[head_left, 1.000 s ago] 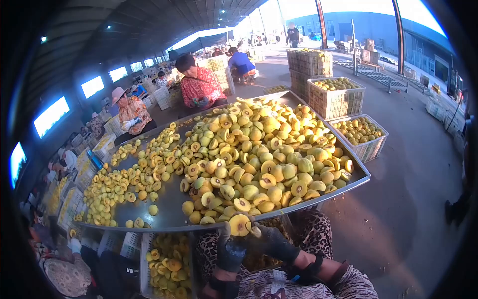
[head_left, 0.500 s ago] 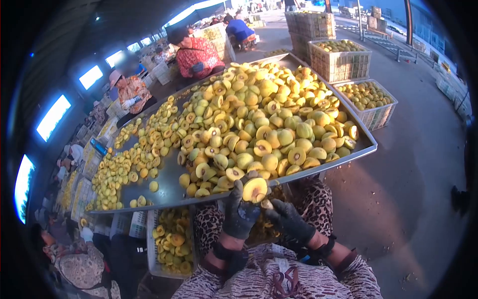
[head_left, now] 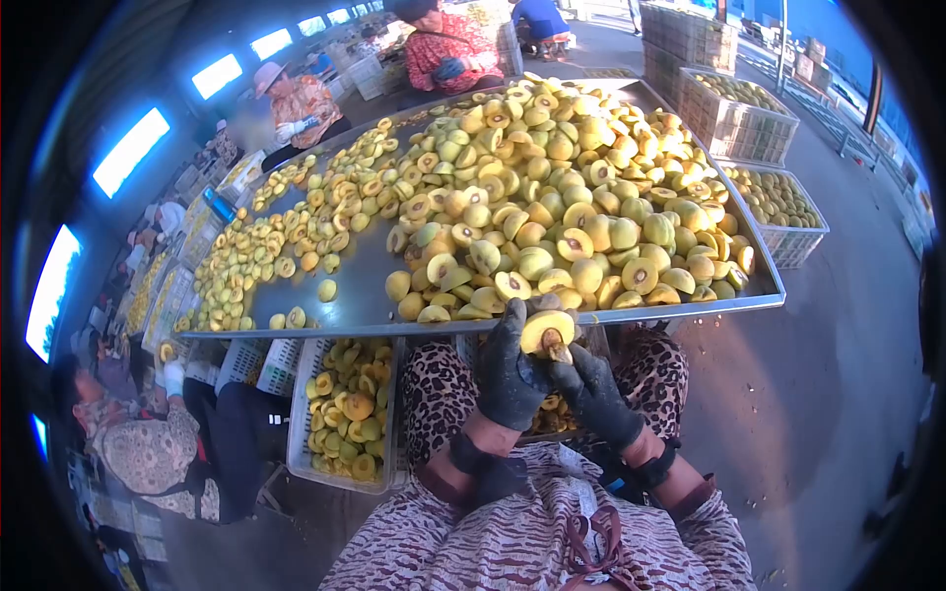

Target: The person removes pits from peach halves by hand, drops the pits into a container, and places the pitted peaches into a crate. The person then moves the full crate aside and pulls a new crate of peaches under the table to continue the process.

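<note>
My gloved left hand (head_left: 509,372) is closed around a yellow peach half (head_left: 545,326), its cut face turned up at the front edge of the metal table (head_left: 367,266). My gloved right hand (head_left: 601,402) has its fingers pinched together against the lower side of that half. A small brownish piece (head_left: 557,349) sticks out at the right fingertips, over the cut face; I cannot tell whether it is a pit or a tool tip. Just beyond my hands lies a big heap of peach halves (head_left: 567,212), many with reddish-brown centres.
A white crate (head_left: 298,433) of peach halves stands below the table, left of my knees. More peach pieces (head_left: 552,416) lie between my legs. Filled crates (head_left: 744,138) are stacked at the right. Co-workers sit along the far side (head_left: 453,49) and at the left (head_left: 148,443).
The view has shifted, so the table sits further up and right. My right fingers have come up against the peach half, and the brownish piece now overlaps its cut face.
</note>
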{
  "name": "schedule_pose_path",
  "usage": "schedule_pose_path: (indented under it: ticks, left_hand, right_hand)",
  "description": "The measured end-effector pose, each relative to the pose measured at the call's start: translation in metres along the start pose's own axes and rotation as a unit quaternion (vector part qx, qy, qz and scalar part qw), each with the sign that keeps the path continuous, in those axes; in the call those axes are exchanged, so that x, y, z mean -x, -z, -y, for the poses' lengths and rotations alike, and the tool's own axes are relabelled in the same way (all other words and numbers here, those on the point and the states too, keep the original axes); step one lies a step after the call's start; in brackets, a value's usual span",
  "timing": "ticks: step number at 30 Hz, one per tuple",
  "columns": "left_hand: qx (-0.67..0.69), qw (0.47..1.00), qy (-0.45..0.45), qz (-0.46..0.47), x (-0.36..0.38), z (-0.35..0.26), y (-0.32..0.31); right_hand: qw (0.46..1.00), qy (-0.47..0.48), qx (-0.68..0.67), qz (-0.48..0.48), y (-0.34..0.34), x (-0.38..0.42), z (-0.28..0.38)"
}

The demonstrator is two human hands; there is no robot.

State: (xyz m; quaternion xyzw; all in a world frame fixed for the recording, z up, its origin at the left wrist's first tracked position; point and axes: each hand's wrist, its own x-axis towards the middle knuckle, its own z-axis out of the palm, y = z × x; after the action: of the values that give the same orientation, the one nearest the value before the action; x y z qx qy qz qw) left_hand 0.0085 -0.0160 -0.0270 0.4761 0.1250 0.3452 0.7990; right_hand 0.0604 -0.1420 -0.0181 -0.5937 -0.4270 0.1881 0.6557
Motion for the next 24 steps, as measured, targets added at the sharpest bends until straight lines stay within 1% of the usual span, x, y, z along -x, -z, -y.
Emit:
schedule_pose_path:
  ticks: [3, 4, 5, 6, 7, 8, 9, 10, 11, 12, 13, 14, 15, 16, 17, 18, 19, 20, 21, 22, 23, 24]
  left_hand:
    - [0.023, 0.998, -0.022, -0.048, -0.001, 0.002, -0.001]
    - [-0.005, 0.999, -0.037, -0.031, -0.001, -0.004, -0.003]
    - [-0.001, 0.998, -0.045, -0.042, -0.002, -0.008, -0.001]
    - [-0.211, 0.950, -0.228, -0.022, -0.003, -0.011, 0.001]
    - [-0.411, 0.826, -0.386, -0.003, -0.004, -0.014, 0.003]
    - [-0.356, 0.860, -0.365, 0.010, -0.003, -0.017, -0.001]
    - [-0.303, 0.908, -0.288, 0.035, -0.006, -0.013, 0.004]
    - [-0.167, 0.970, -0.170, 0.043, 0.001, -0.030, -0.008]
    - [-0.024, 0.997, -0.055, 0.045, 0.008, -0.051, -0.020]
    - [-0.086, 0.990, -0.092, 0.067, 0.008, -0.052, -0.020]
    - [-0.147, 0.977, -0.122, 0.089, 0.009, -0.052, -0.019]
    - [-0.037, 0.987, -0.044, 0.151, 0.009, -0.058, -0.015]
    - [0.076, 0.973, 0.031, 0.217, 0.007, -0.062, -0.012]
    - [0.131, 0.961, 0.036, 0.239, 0.004, -0.058, -0.011]
    - [0.133, 0.963, 0.031, 0.232, 0.003, -0.056, -0.004]
    - [0.187, 0.952, 0.039, 0.240, 0.001, -0.054, 0.003]
    - [0.242, 0.937, 0.047, 0.249, 0.001, -0.055, 0.009]
    - [0.225, 0.958, 0.035, 0.177, 0.001, -0.060, 0.023]
    - [0.358, 0.904, 0.032, 0.231, -0.015, -0.044, 0.047]
    - [0.405, 0.894, 0.067, 0.177, -0.016, -0.051, 0.070]
    - [0.451, 0.879, 0.098, 0.121, -0.009, -0.064, 0.097]
    - [0.347, 0.937, 0.037, 0.025, 0.002, -0.076, 0.121]
  right_hand:
    - [1.000, 0.009, 0.010, 0.022, -0.001, 0.001, -0.002]
    - [0.999, 0.005, 0.011, 0.036, 0.000, 0.000, 0.001]
    - [0.999, 0.001, 0.012, 0.051, -0.002, -0.004, 0.004]
    - [0.997, -0.041, -0.028, 0.057, -0.002, -0.003, 0.012]
    - [0.996, -0.041, -0.028, 0.073, -0.005, -0.005, 0.008]
    - [0.997, -0.035, -0.010, 0.069, -0.003, -0.005, -0.002]
    - [0.997, -0.028, 0.007, 0.065, 0.000, -0.004, -0.010]
    - [0.994, -0.062, -0.005, 0.088, 0.003, -0.006, -0.014]
    - [0.974, -0.155, -0.141, 0.085, 0.016, 0.003, -0.029]
    - [0.925, -0.254, -0.270, 0.087, 0.018, 0.009, -0.044]
    - [0.885, -0.302, -0.336, 0.115, 0.015, 0.009, -0.019]
    - [0.883, -0.296, -0.339, 0.131, 0.017, 0.011, -0.014]
    - [0.883, -0.286, -0.343, 0.142, 0.022, 0.011, -0.014]
    - [0.881, -0.290, -0.341, 0.152, 0.022, 0.008, -0.011]
    - [0.877, -0.307, -0.329, 0.170, 0.023, 0.006, -0.009]
    - [0.871, -0.325, -0.316, 0.188, 0.023, 0.004, -0.010]
    - [0.870, -0.328, -0.314, 0.194, 0.024, 0.009, -0.025]
    - [0.936, -0.200, -0.153, 0.247, 0.023, 0.014, -0.049]
    - [0.955, -0.062, 0.012, 0.289, 0.021, 0.016, -0.063]
    - [0.924, -0.198, 0.000, 0.328, 0.007, 0.006, -0.029]
    - [0.920, -0.200, 0.001, 0.338, 0.002, 0.001, -0.010]
    - [0.915, -0.246, 0.029, 0.319, -0.003, -0.004, 0.003]
